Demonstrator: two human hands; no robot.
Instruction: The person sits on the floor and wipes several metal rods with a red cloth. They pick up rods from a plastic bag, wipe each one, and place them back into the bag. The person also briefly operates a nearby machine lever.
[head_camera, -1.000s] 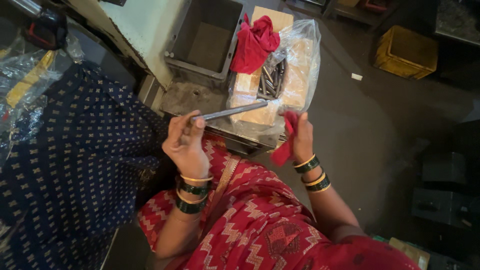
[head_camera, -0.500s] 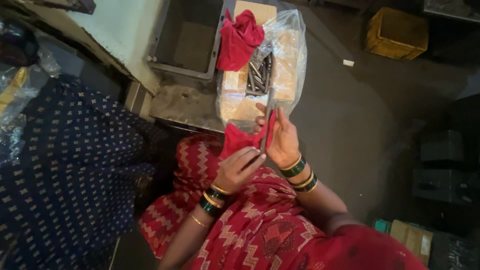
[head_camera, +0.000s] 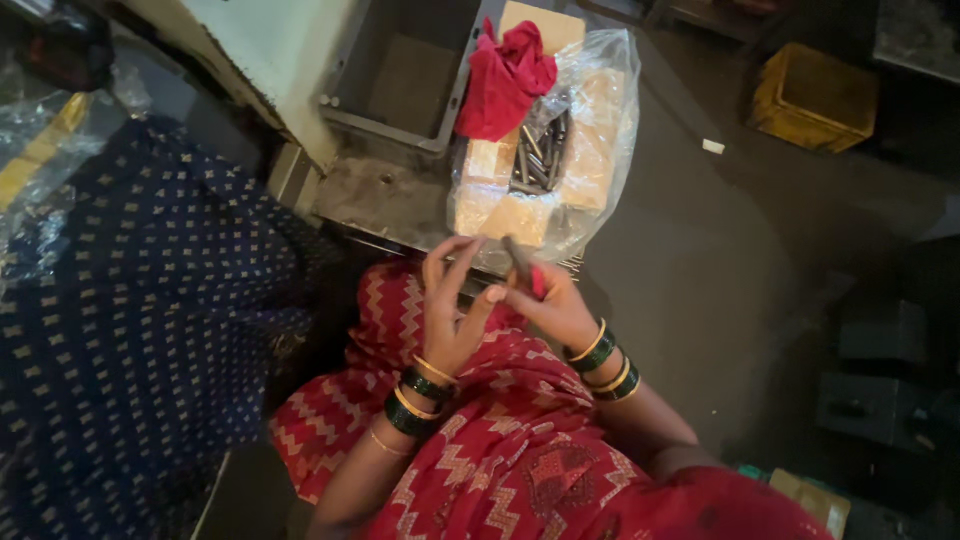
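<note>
An empty grey plastic bin (head_camera: 400, 85) sits against a pale green machine housing (head_camera: 270, 50). Just right of it, a cardboard box (head_camera: 530, 200) wrapped in a clear plastic bag (head_camera: 610, 110) holds loose metal rods (head_camera: 538, 155), with a crumpled red cloth (head_camera: 505, 85) on its far end. Both rest on a worn metal bench (head_camera: 385, 200). On the dark floor (head_camera: 700, 250) stands a yellow crate (head_camera: 812, 100), well apart, with a small white scrap (head_camera: 713, 147) between. A dark blue dotted fabric (head_camera: 130, 300) fills the left.
</note>
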